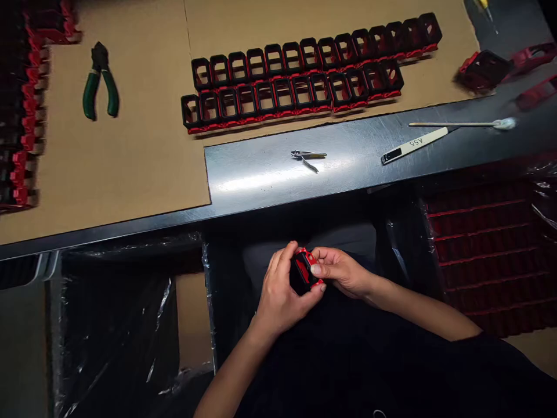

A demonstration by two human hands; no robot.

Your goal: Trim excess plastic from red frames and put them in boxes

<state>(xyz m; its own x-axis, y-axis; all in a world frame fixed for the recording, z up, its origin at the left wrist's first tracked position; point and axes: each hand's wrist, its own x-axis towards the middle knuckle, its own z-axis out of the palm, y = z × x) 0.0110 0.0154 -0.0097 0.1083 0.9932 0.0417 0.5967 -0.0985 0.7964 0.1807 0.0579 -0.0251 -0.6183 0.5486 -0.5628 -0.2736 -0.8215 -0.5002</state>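
Dark clothing point(369, 360): fills the near edge, its lower part cut off and its folds lost in shadow.
Left hand point(278, 290): fingers curled around the far and left sides of the part, thumb along its near edge; the inner fingers are partly hidden.
Right hand point(343, 270): thumb and fingers pinch the part's right side, thumb uppermost; the fingertips beneath are hidden.
Black-and-red part point(304, 270): held between both hands, below the table edge; its underside and much of its outline are covered.
Left container point(117, 325): lined with dark, glossy plastic; contents hard to make out.
Right container point(487, 255): rows of dim red pieces, individual shapes unclear, partly covered by the clothing.
Metal table point(256, 180): bears a small clipper point(308, 155), centre; to its right, a white-handled tool point(413, 145) marked "A55", its tip dark and indistinct, near a cotton-tipped stick point(456, 123).
Cardboard point(143, 168): carries green-handled pliers point(101, 87), handles spread.
Two rows of frames point(300, 93): black above red, the nearer row partly masking the farther.
Left stack point(28, 128): cut off by the picture's edge.
Yellow-handled tool point(485, 6): cropped at the top.
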